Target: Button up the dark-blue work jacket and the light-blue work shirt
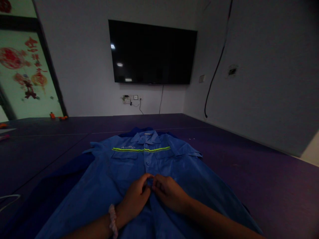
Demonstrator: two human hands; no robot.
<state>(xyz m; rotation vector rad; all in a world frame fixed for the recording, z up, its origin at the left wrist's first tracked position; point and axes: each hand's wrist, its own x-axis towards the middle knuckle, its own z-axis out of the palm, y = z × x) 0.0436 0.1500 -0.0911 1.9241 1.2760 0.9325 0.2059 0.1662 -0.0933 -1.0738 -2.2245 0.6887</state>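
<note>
A blue short-sleeved work shirt [124, 169] with a yellow-green stripe across the chest lies spread out, its collar away from me. My left hand [137, 194], a pale scrunchie [113, 219] round its wrist, pinches the front placket below the chest pockets. Close against it, my right hand [168, 191] grips the other side of the placket, fingers curled. Whether a button is between the fingertips is hidden. Above the hands, a button [147, 163] shows on the placket. Beneath the shirt lies a darker blue garment [72, 172], showing at the left and behind the collar.
The shirt rests on a purple floor or mat [231, 162] with seam lines. A white cord [11, 196] lies at the left edge. Small orange objects [52, 115] stand by the door. A television [153, 53] hangs on the far wall, and a black cable [214, 76] runs down the right wall.
</note>
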